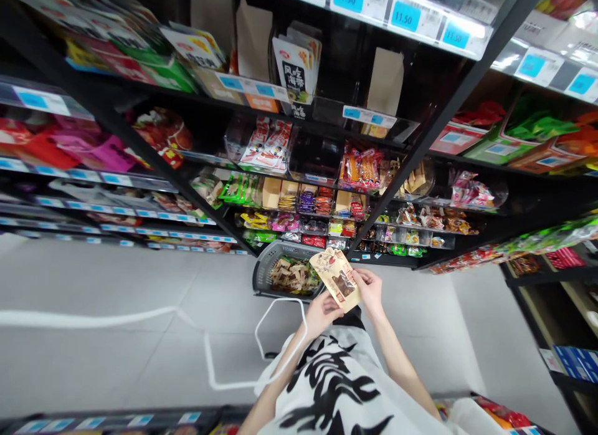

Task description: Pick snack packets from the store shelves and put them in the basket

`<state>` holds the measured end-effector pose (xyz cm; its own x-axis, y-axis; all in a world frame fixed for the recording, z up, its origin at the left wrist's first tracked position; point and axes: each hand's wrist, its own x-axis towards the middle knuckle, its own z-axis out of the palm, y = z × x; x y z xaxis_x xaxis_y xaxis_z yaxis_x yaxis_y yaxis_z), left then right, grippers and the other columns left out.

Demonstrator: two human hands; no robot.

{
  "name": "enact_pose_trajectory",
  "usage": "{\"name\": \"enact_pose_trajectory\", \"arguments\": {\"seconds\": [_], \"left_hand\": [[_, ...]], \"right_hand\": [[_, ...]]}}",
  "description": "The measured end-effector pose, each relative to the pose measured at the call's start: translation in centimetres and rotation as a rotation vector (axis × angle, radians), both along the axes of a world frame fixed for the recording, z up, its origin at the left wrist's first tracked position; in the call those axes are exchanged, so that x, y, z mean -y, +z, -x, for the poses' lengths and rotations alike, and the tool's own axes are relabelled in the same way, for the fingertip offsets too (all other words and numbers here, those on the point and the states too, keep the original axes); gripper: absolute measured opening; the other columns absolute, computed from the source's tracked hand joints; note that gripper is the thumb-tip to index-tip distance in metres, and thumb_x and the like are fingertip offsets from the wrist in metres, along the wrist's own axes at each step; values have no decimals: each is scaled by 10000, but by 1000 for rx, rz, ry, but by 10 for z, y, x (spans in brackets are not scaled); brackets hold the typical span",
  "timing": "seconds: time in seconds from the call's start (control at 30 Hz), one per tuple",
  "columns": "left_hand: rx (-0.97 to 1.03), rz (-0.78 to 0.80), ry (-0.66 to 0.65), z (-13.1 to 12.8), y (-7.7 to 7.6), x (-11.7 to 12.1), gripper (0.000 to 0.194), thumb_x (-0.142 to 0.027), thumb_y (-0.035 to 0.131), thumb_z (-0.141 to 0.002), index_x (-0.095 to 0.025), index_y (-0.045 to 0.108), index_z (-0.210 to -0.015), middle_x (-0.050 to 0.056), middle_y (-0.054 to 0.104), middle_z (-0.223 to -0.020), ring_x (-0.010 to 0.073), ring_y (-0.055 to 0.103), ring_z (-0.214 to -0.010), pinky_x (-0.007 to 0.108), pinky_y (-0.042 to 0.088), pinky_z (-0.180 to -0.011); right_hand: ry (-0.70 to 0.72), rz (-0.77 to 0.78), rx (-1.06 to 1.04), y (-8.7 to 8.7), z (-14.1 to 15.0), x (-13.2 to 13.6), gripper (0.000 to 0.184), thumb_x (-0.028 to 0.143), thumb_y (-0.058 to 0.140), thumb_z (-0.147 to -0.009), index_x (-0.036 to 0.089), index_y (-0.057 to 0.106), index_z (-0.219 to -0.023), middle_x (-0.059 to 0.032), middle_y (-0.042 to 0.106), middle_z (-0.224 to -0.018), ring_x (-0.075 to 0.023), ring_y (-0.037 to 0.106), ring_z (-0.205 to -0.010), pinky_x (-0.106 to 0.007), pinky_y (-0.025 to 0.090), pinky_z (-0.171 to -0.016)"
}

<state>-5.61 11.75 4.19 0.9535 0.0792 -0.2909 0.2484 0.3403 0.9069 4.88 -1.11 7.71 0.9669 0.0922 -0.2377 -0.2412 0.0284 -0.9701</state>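
Note:
I hold a tan snack pouch [337, 276] with a dark picture on it in both hands, low in the middle of the view. My left hand [321, 313] grips its lower edge from below. Closed on the pouch's right side is my right hand [369, 290]. Just beyond the pouch, a dark grey shopping basket [264, 274] stands on the floor, filled with several similar tan pouches [294, 275].
Black store shelves [327, 173] packed with colourful snack packets and blue price tags rise ahead and to both sides. A pale tiled floor [116, 298] spreads to the left. A white cord [210, 354] loops across it toward my body. More shelving stands at the right.

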Motion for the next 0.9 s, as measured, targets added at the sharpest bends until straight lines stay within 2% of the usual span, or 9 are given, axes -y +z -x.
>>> {"name": "enact_pose_trajectory", "arguments": {"seconds": [0.1,0.27,0.57,0.9], "left_hand": [[3,36,-26,0,-3,0,469,-257,819,-697,-151,658,-1125,104,770,-928,223,729,-795,402,601,-783],[29,78,-7,0,0,-3,439,-346,794,-747,-150,682,-1124,127,766,-1019,246,727,-874,382,604,-764],[43,-129,9,2,-6,-9,360,-344,801,-737,-144,737,-1030,95,775,-869,223,705,-779,313,554,-700],[50,-92,60,1,0,-6,423,-332,815,-719,-156,700,-1085,110,755,-980,221,693,-855,312,543,-745]], "right_hand": [[-6,-2,2,-3,-1,1,342,461,812,-693,157,747,-837,-88,775,-771,-207,700,-653,-292,539,-609],[-3,6,11,-1,-2,2,358,478,814,-682,161,745,-832,-90,775,-766,-212,698,-645,-299,541,-597],[38,3,-3,4,2,-1,335,466,804,-701,166,751,-842,-82,772,-761,-199,686,-628,-284,525,-582],[10,1,10,3,0,1,352,485,808,-686,167,733,-817,-66,754,-706,-192,667,-598,-282,510,-562]]}}
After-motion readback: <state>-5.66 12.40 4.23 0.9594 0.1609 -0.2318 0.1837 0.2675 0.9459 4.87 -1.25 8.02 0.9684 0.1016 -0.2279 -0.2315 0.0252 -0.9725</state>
